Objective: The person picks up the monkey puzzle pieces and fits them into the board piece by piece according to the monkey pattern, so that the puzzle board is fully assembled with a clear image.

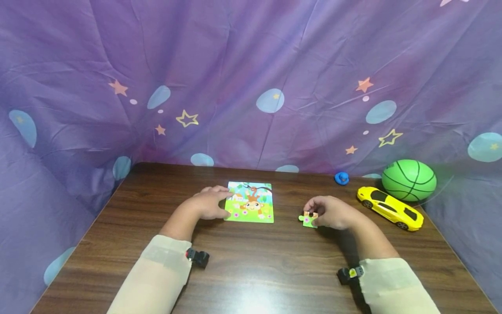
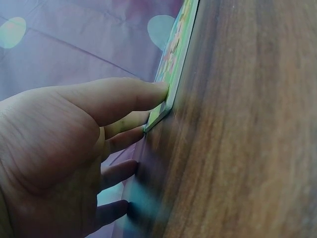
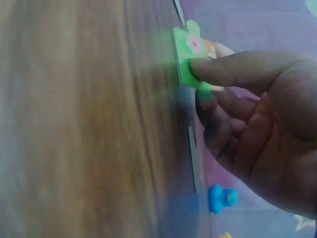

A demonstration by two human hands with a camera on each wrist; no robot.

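Observation:
A square picture board (image 1: pixel 251 213) with a cartoon monkey on green grass lies flat on the wooden table. My left hand (image 1: pixel 209 204) is at its left side, fingers spread; in the left wrist view the thumb (image 2: pixel 143 94) rests on the board's near corner (image 2: pixel 171 94). To the right, my right hand (image 1: pixel 333 212) pinches a jigsaw puzzle piece (image 1: pixel 308 220) between thumb and fingers. That piece is green with a pink flower, plainer in the right wrist view, where the thumb (image 3: pixel 228 70) covers part of its face. Whether it touches the table cannot be told.
A yellow toy car (image 1: pixel 388 208) stands right of my right hand, with a green ball (image 1: pixel 409 179) behind it. A small blue toy duck (image 1: pixel 341 178) sits near the back edge of the table (image 1: pixel 251 257). Behind hangs a purple curtain (image 1: pixel 235 65).

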